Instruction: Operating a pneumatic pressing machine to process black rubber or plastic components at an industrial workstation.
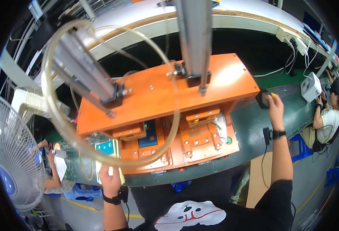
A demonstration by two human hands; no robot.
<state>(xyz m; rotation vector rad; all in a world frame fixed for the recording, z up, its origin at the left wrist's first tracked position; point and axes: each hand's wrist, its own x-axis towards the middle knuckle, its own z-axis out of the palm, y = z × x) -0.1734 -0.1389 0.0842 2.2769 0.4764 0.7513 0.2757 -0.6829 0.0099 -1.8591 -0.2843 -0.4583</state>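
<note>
My right hand (276, 109) is raised beside the right end of the orange press (223, 77). Its fingers are closed on a small black-and-yellow object (265, 100) whose kind I cannot make out. At the press's left front corner, my left hand (110, 180) is curled against the near edge of a stack of pale yellow sheets (120, 154). A blue panel (106, 147) lies on top of that stack; what the left fingers hold is hidden. Inside the press, a dark blue plate (148, 136) sits in the left orange fixture, and a crumpled white cloth (220, 127) hangs at the right.
Two metal cylinders (195, 38) rise from the press top, and a clear hose (50, 84) loops in front. A white fan (15, 161) stands at left. A green bench (250, 119) runs beneath. One person (329, 119) sits at right beside a small white fan (310, 87); another works at left.
</note>
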